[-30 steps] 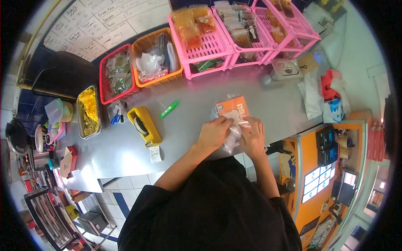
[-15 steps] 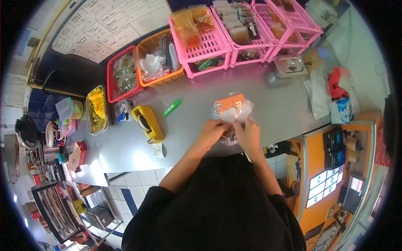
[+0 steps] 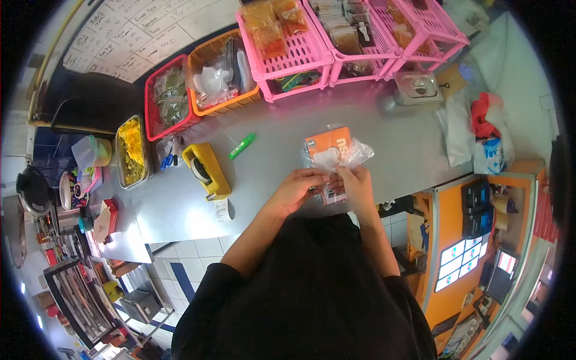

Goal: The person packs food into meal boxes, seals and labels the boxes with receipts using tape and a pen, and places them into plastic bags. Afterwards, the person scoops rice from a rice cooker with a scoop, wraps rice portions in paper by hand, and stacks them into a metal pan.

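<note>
Both hands are at a clear plastic bag (image 3: 362, 151) near the front of the steel counter. Inside or under the plastic shows an orange printed packet (image 3: 336, 139), with a whitish patch over its lower part. My left hand (image 3: 298, 188) pinches the plastic from the left, its fingertips near those of the other hand. My right hand (image 3: 355, 183) grips it from the right with thumb and fingers together. Below the fingertips a printed lower part (image 3: 333, 193) of the packet shows. Exactly which fold each hand holds is hidden.
On the counter (image 3: 264, 204) lie a yellow tape dispenser (image 3: 207, 171), a green marker (image 3: 242, 146) and blue scissors (image 3: 169, 161). A tray of yellow food (image 3: 133, 150) stands left. Red (image 3: 157, 123), orange (image 3: 216, 108) and pink baskets (image 3: 294, 57) line the back, near a lidded steel container (image 3: 418, 88).
The view has shifted slightly. The plastic spreads further to the right of the packet, and more of the packet's lower part shows between my hands. Both hands keep their hold.
</note>
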Tool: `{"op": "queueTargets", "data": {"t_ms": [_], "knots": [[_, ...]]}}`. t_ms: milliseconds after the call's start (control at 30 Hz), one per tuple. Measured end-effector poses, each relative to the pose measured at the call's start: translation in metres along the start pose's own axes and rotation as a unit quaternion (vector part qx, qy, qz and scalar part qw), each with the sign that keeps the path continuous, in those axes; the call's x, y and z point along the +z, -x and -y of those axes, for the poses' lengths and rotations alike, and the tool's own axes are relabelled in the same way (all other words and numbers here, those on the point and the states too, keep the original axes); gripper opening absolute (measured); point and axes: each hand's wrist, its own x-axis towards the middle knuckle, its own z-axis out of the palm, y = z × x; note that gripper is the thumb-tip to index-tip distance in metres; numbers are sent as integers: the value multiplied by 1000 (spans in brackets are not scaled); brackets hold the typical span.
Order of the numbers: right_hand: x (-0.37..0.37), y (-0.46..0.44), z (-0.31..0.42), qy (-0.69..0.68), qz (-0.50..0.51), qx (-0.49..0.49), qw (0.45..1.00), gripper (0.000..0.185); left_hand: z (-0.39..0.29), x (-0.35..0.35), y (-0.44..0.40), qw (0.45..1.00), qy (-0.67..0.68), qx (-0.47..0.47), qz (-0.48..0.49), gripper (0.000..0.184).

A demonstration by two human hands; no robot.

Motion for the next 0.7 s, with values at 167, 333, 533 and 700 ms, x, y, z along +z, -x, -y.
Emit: {"op": "queueTargets", "data": {"t_ms": [167,333,533,700], "knots": [[0,0,0,-13,8,3,1000,20,0,-3,-1,1000,20,-14,2,18],[-1,1,0,-5,15,-12,1000,21,8,-11,-6,1000,24,-8,16,18],[2,5,3,2,12,-10,1000,22,8,2,-2,999,-33,28,-25,19],[2,7,7,-26,12,-7,1000,22,17,19,-1,968,-161,169,-90,19]]}}
